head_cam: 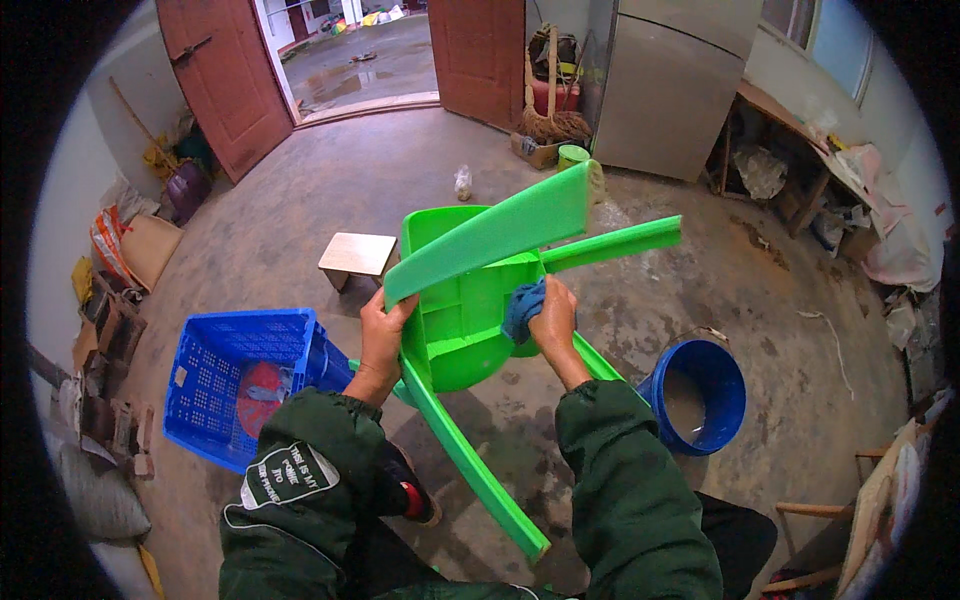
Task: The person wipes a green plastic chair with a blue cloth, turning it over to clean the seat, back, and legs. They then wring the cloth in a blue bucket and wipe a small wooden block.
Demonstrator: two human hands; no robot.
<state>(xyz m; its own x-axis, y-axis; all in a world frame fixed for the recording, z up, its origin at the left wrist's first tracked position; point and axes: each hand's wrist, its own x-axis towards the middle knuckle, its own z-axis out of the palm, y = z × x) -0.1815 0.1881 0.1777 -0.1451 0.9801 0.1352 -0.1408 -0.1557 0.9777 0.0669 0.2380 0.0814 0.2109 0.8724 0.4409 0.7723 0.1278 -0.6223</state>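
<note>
A bright green plastic chair [457, 322] is held up in front of me, its ribbed underside towards me and its legs splayed outward. My left hand [384, 334] grips it at the base of the broad upper leg, on the left side. In my right hand [555, 313] is a bunched blue cloth [523, 309], pressed against the seat's underside near its right edge. The cloth looks damp, and part of it is hidden by my fingers. One chair leg slants down between my forearms towards my lap.
A blue plastic crate [240, 319] with a red item inside stands at left. On the right is a blue bucket [660, 390] of murky water. Beyond the chair are a small wooden stool [358, 253], a clear plastic bag [463, 182] and a refrigerator [671, 90]. The double door [225, 82] stands open.
</note>
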